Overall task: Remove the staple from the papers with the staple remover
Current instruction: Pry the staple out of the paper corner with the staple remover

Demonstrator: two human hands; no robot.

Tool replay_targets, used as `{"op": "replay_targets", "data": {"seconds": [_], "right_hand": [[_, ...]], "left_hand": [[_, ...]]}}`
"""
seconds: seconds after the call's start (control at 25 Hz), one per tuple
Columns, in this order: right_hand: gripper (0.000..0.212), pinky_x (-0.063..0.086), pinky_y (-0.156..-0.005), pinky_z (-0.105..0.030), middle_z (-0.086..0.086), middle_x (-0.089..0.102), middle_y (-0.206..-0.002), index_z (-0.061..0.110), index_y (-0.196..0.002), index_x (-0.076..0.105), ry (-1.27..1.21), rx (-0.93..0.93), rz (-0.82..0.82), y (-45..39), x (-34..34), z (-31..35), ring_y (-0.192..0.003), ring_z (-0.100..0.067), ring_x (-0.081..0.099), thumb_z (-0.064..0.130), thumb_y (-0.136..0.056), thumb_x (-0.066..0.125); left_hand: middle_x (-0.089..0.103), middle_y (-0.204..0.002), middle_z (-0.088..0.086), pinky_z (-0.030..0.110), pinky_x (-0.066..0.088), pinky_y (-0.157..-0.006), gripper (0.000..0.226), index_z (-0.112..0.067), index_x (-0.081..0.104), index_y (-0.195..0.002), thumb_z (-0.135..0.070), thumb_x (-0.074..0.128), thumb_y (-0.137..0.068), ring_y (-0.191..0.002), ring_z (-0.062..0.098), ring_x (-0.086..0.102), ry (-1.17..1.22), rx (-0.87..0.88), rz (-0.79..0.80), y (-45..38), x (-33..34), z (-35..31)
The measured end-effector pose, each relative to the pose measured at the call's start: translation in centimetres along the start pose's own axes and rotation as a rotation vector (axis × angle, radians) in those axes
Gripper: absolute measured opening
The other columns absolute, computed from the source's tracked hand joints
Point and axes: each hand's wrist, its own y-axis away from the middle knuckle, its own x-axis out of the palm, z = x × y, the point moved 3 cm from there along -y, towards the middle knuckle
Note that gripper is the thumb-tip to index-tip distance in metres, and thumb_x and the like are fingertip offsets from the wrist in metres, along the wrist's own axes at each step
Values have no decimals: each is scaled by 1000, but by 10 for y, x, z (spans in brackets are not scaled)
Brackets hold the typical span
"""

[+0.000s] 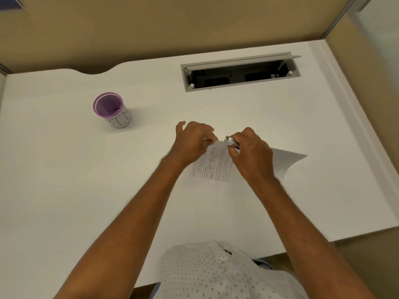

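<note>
Near edge: shirt; both forearms reaching over the desk. Papers lying mid-desk, far corner lifting; left hand pinching that corner; right hand squeezing the remover closed at it. Risk: pulling askew is likely tearing the corner. Staple hidden by fingers. Farther: cup; cable tray.

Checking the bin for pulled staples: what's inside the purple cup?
Inside the purple cup only the purple wall and a patch of mesh-like floor show. The near rim hides the rest of the floor, so staples can't be confirmed.
</note>
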Motion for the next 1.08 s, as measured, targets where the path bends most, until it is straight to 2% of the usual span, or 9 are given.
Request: {"op": "replay_targets", "data": {"seconds": [0.12, 0.2, 0.28, 0.36, 0.44, 0.52, 0.68, 0.96, 1.08], "right_hand": [[20, 39, -52, -25, -2, 60, -82, 15, -84, 69, 23, 24, -88, -2, -19, 0, -59, -15, 46, 32, -93, 73], [22, 37, -48, -19, -1, 57, -80, 16, -82, 65, 18, 49, -137, -1, -38, 1, -57, -14, 45, 33, -92, 74], [24, 44, -50, -19, -1, 57, -82, 16, -82, 62, -3, 78, -200, -1, -56, 1, -57, -15, 50, 34, -90, 76], [27, 50, -56, -21, -5, 61, -85, 15, -86, 62, -15, 89, -281, 2, -70, 5, -60, -15, 52, 39, -90, 74], [28, 50, -57, -22, -7, 64, -86, 13, -89, 66, 5, 81, -344, 8, -77, 13, -61, -13, 49, 41, -89, 71], [27, 44, -55, -21, -7, 64, -84, 12, -91, 69, 62, 36, -369, 19, -76, 26, -60, -12, 47, 38, -89, 71], [26, 52, -54, -27, -7, 65, -86, 12, -93, 68, 65, -33, -292, 47, -55, 49, -63, -21, 62, 32, -85, 81], [42, 64, -75, -34, -6, 67, -113, 18, -116, 63, -183, 25, -185, 51, -57, 58, -93, -21, 70, 44, -86, 77], [36, 60, -74, -28, -1, 63, -114, 21, -119, 54, -252, 54, -162, 50, -49, 57, -95, -17, 64, 35, -89, 69]], "left_hand": [[43, -162, 1, 62, 2, -123, 18, -37, 80, -106, -37, 76, -89, -154, 29, 29, -164, 111, -267, 6, -12, -21], [34, -165, 6, 55, 11, -124, 40, -34, 70, -124, -46, 73, -86, -154, 31, 26, -121, 55, -511, 15, -20, -34], [39, -153, 7, 35, 33, -118, 59, -25, 53, -136, -45, 76, -85, -143, 26, 38, 183, -85, -655, 25, -23, -46], [52, -137, 1, 25, 54, -102, 55, -21, 46, -131, -39, 77, -89, -125, 21, 58, 708, -237, -536, 31, -19, -55], [66, -127, -1, 41, 61, -97, 43, -19, 52, -127, -38, 73, -93, -112, 20, 72, 1167, -310, -315, 32, -12, -63], [72, -125, 4, 48, 60, -98, 36, -19, 58, -127, -35, 69, -96, -109, 23, 75, 1373, -322, -241, 36, -10, -65], [78, -115, 3, 37, 63, -87, 19, -18, 65, -121, -21, 61, -102, -108, 28, 74, 1486, -355, -247, 48, -11, -65], [71, -122, 27, 34, 65, -77, 30, -2, 59, -132, -15, 52, -106, -95, 24, 78, 1834, -426, -102, 45, -11, -53], [74, -124, 18, 38, 64, -85, 24, -5, 64, -123, -20, 55, -105, -105, 28, 76, 1643, -563, -127, 47, 10, -24]]}}
